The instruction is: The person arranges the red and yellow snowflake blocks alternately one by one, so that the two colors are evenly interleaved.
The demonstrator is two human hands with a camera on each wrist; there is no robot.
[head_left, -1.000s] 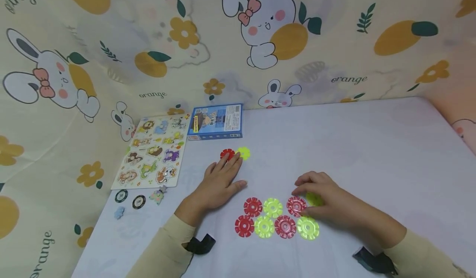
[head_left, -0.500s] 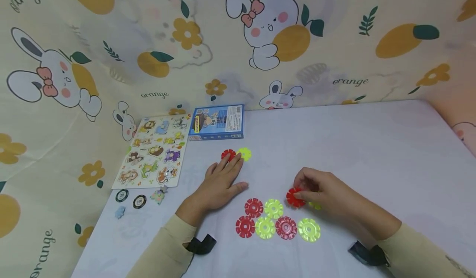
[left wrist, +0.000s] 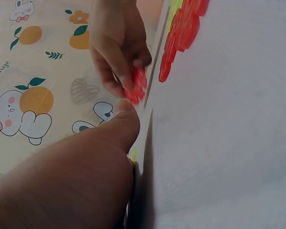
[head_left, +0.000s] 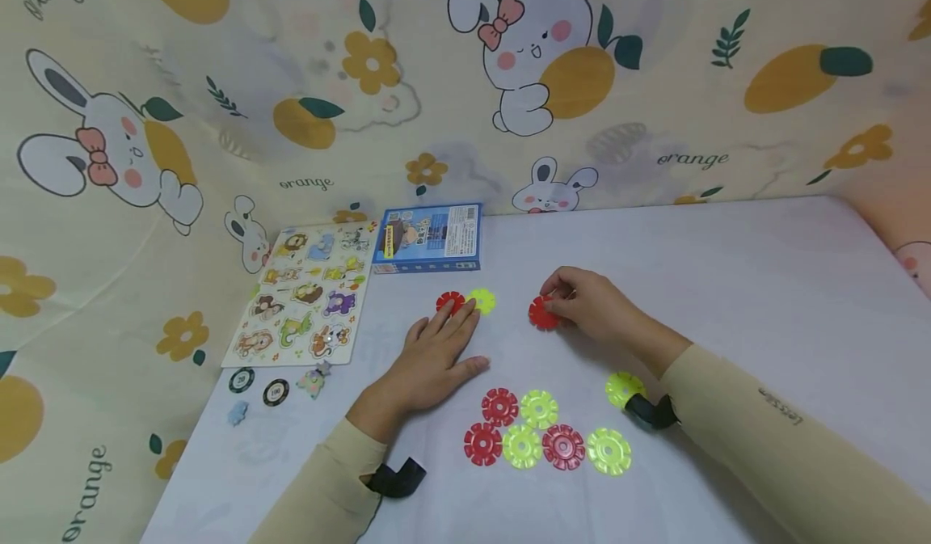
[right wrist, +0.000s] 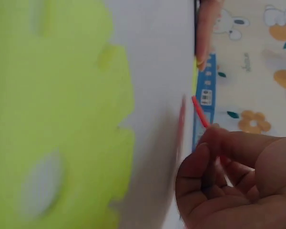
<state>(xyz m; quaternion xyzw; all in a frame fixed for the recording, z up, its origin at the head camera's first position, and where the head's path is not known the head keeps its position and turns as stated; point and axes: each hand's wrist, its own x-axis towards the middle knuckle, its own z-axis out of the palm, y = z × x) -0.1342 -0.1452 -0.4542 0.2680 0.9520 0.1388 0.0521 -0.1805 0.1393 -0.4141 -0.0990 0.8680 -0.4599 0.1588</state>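
My right hand (head_left: 589,301) pinches a red notched disc (head_left: 541,314) by its edge, above the tabletop. In the right wrist view the same disc (right wrist: 200,112) shows edge-on between thumb and fingers. My left hand (head_left: 435,370) lies with straight fingers on another red disc (head_left: 450,300) and the yellow-green disc (head_left: 482,301) beside it. Nearer the front, red discs (head_left: 483,444) and yellow-green discs (head_left: 538,407) lie in two rows. One more yellow-green disc (head_left: 624,389) lies behind the right end, partly covered by the black strap on the right wrist.
A blue box (head_left: 427,238) stands at the back beside a board of animal pictures (head_left: 298,293). Black round chips (head_left: 275,392), a small blue piece (head_left: 237,413) and a colourful small figure (head_left: 313,381) lie at the left. A patterned cloth (head_left: 436,83) rises behind the table.
My right hand has taken the red disc from the right of the back row, lifted it and carried it away toward the back. My left hand stays on its discs.
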